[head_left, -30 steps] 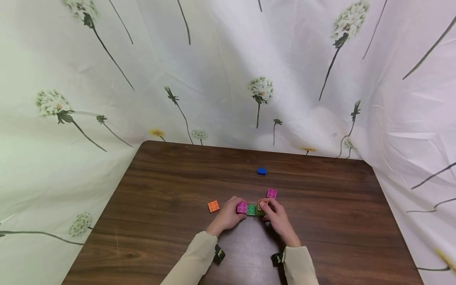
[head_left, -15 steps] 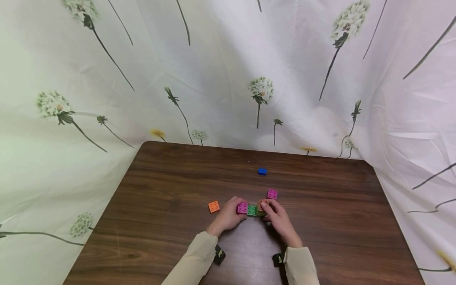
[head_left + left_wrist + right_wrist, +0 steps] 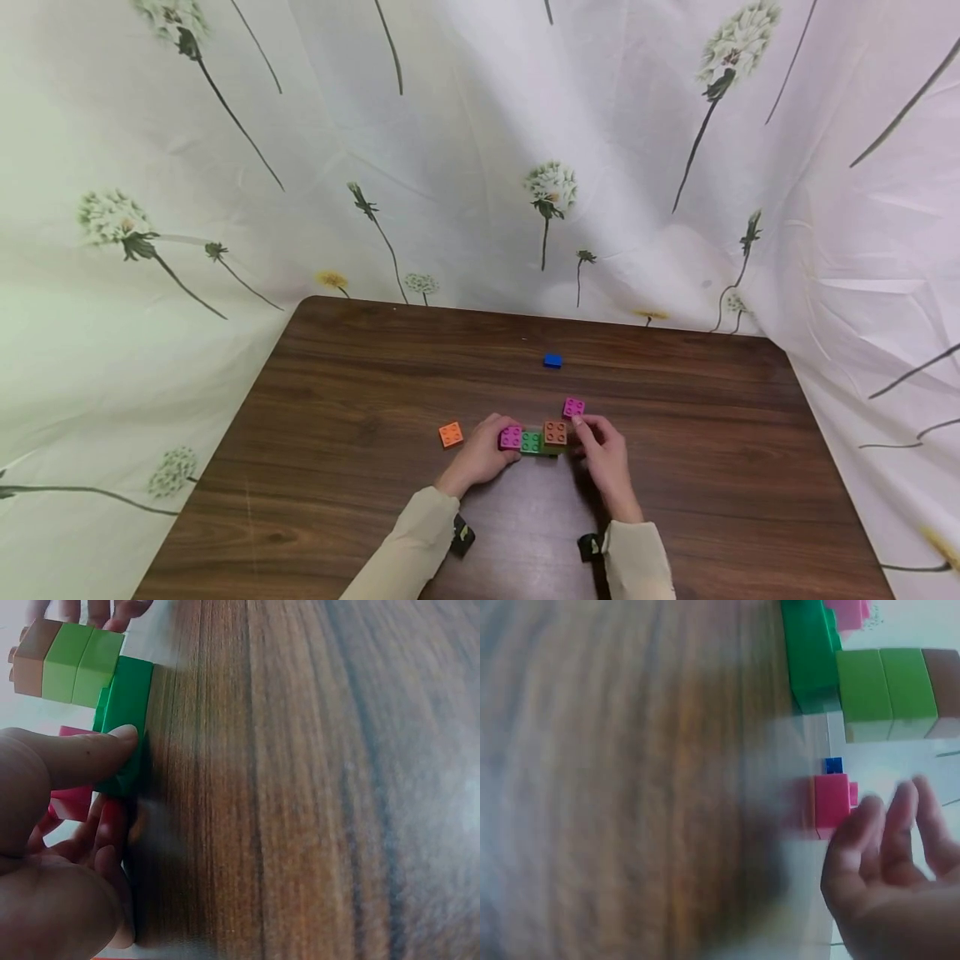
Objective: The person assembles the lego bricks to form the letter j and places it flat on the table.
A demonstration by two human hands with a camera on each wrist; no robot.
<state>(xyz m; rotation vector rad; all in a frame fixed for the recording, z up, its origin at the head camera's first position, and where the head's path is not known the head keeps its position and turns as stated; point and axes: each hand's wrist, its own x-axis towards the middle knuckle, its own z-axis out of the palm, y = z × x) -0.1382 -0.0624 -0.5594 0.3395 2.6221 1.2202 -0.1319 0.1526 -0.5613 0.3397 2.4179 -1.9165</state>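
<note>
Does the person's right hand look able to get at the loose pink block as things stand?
Probably yes. The right hand holds nothing and is close beside the loose pink block; the brown-topped stack stands to one side, not between them.

Tabletop (image 3: 337,442), lower half of the head view: looks like smooth dark wood, catches a pale sheen at bottom centre
Long green brick (image 3: 129,701): smooth plastic, faintly glossy
Light green bricks (image 3: 96,671): smooth plastic, soft shine
Brown brick (image 3: 37,660): plastic, nearly matt
Pink bricks (image 3: 573,407): smooth plastic
Backdrop (image 3: 465,167), upper half: creased sheet, satiny; cloth or plastic, cannot tell
Sleeves (image 3: 637,558), bottom edge: matt, wrinkled cloth
</note>
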